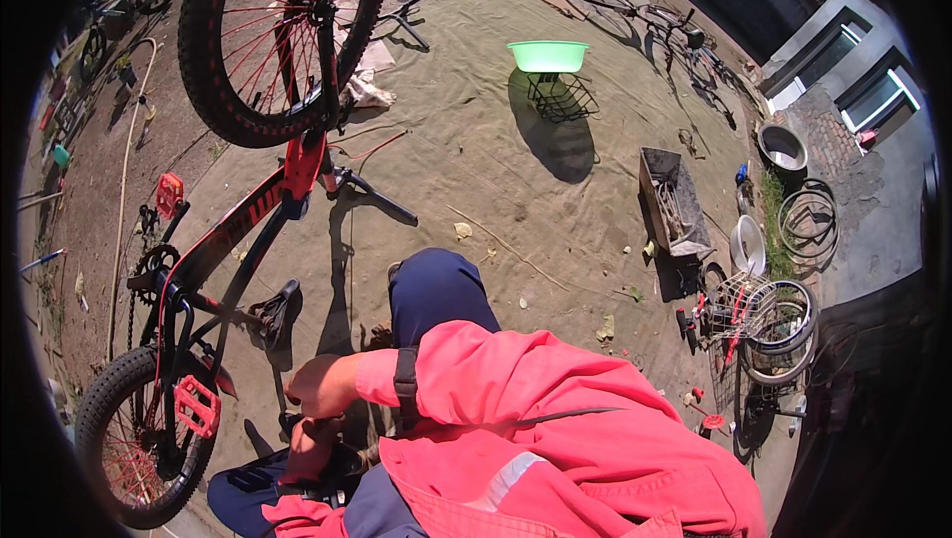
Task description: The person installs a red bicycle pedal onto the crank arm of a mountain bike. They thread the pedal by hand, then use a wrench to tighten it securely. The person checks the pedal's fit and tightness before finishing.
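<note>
A bicycle with a red and black frame (223, 244) stands upside down at the left, its fat front tyre (195, 47) at the top and its rear tyre (100, 397) at the lower left. My right hand (320, 385) is bent over close above my left hand (311, 445), low in the picture beside my knees. A thin dark rod or tool (279, 389) shows at my right hand's fingers; what each hand grips is hidden. The red pedal (197, 405) and the black saddle (279, 311) are left of and above my hands.
A green basin (549, 57) sits on a black wire rack (563, 98) on the ground cloth. At the right are a metal box of parts (677, 203), a white basket (744, 307), loose wheels (781, 330) and coiled tyres (808, 222). A stick (509, 248) lies ahead of my knee.
</note>
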Demonstrator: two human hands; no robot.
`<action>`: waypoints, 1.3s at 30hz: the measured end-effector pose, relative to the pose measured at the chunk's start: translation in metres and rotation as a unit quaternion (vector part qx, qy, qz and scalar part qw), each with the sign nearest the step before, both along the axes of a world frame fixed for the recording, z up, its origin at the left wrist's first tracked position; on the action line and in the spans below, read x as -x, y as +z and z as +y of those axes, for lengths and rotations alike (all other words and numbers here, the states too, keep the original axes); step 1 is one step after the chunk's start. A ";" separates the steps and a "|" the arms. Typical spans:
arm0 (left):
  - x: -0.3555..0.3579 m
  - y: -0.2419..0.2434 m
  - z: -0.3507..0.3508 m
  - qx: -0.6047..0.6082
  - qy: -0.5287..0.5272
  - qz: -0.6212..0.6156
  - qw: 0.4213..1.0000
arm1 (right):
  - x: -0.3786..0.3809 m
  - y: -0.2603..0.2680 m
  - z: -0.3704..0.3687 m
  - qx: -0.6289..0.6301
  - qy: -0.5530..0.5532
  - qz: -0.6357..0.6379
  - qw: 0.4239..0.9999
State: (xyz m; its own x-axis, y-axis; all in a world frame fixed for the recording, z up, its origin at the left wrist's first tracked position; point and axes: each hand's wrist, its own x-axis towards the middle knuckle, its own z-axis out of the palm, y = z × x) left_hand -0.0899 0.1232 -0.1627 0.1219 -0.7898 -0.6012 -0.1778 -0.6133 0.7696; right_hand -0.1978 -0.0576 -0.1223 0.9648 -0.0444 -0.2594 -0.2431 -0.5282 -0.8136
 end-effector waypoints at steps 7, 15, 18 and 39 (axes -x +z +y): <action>-0.014 -0.048 0.013 -0.041 0.010 0.047 0.998 | 0.004 0.008 -0.002 0.012 0.000 -0.003 1.000; -0.002 -0.031 0.012 0.017 0.031 0.018 0.999 | 0.004 0.012 -0.004 0.023 0.025 0.004 0.999; 0.001 -0.023 0.008 0.001 0.020 -0.009 1.000 | 0.003 0.011 -0.005 0.028 0.035 0.005 0.999; -0.002 -0.015 0.002 0.029 -0.077 -0.122 0.989 | -0.002 -0.001 -0.004 0.002 0.069 0.002 0.998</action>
State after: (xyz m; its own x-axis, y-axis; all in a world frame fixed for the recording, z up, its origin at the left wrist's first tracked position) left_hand -0.0880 0.1252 -0.1777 0.1329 -0.8425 -0.5220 -0.4498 -0.5206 0.7257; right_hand -0.1954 -0.0618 -0.1232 0.9609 0.0873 -0.2628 -0.1706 -0.5608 -0.8102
